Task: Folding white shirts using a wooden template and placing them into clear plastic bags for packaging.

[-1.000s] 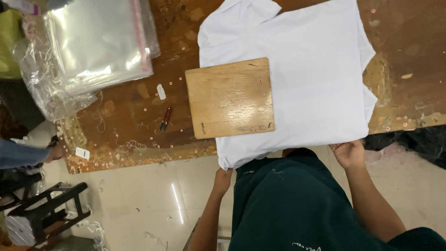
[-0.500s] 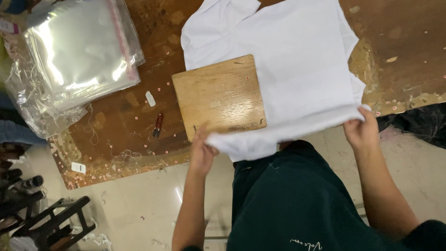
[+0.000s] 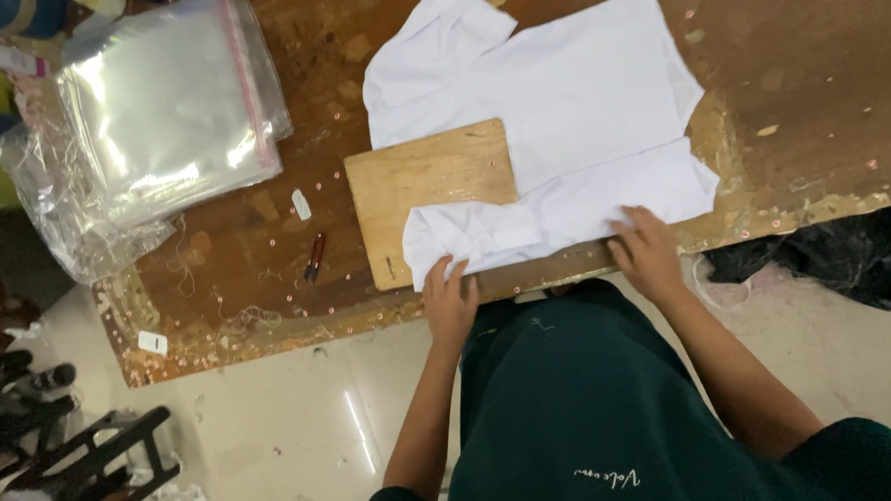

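White short-sleeved shirt (image 3: 562,115) lies spread on a worn brown worktable (image 3: 833,87), its hem doubled up into a fold across the lower end of a wooden folding board (image 3: 423,184); the board sits on top of the shirt's left half, with cloth covering only its near right corner. Left hand (image 3: 450,299) rests at the near edge of the board, fingers spread flat and pressing the folded hem, gripping nothing. Right hand (image 3: 646,251) lies to the right of the board, open palm down on the same fold near the table's edge, also pressing rather than pinching. Risk as I read it: the fold sits very close to the near table edge, so a slack press or a pull toward the body could drag the hem off the lip and undo it; the board also lies a little askew to the shirt, so a crease set against it may come out crooked, and the rough, flaking tabletop could snag or soil white cloth. Room: beyond the board the shirt's upper body and one sleeve (image 3: 430,29) take most of the space; to the right of the board past the shirt there is bare wood. To the left of the board lie a small dark pen-like tool (image 3: 314,256) and a white tag (image 3: 301,204), then, well apart, a stack of clear plastic bags (image 3: 166,118).
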